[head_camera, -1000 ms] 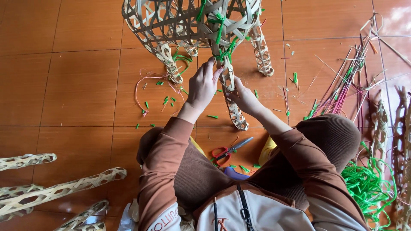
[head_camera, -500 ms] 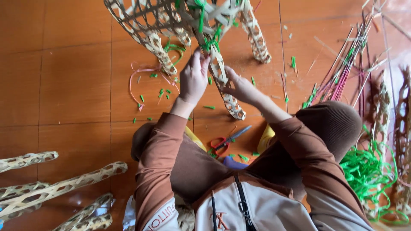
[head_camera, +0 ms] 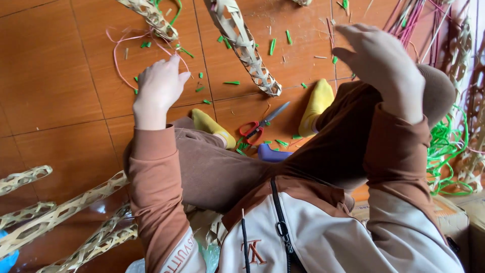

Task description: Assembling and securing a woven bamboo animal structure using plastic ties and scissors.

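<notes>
My left hand [head_camera: 159, 88] reaches out over the tiled floor, fingers loosely apart, its tips beside a thin pink strip [head_camera: 121, 55]; nothing is in it. Raised on the right above my knee, my right hand [head_camera: 384, 60] has curved, spread fingers and holds nothing that I can see. Between the hands a woven bamboo leg [head_camera: 247, 48] of a lattice frame stands on the floor, touched by neither hand. A second leg [head_camera: 151, 17] is further left. Red-handled scissors [head_camera: 260, 126] lie between my yellow-socked feet [head_camera: 317, 103].
Short green scraps [head_camera: 232, 82] litter the floor. Loose green strips [head_camera: 447, 146] pile up at the right, with pink strips [head_camera: 409, 17] and woven pieces [head_camera: 475, 101] behind them. Long woven bamboo tubes [head_camera: 55, 215] lie at the lower left. A purple object [head_camera: 273, 153] sits by my leg.
Both hands have come off the woven leg. The left hand moved left toward the pink strip; the right hand lifted to the right. The view now sits closer and lower.
</notes>
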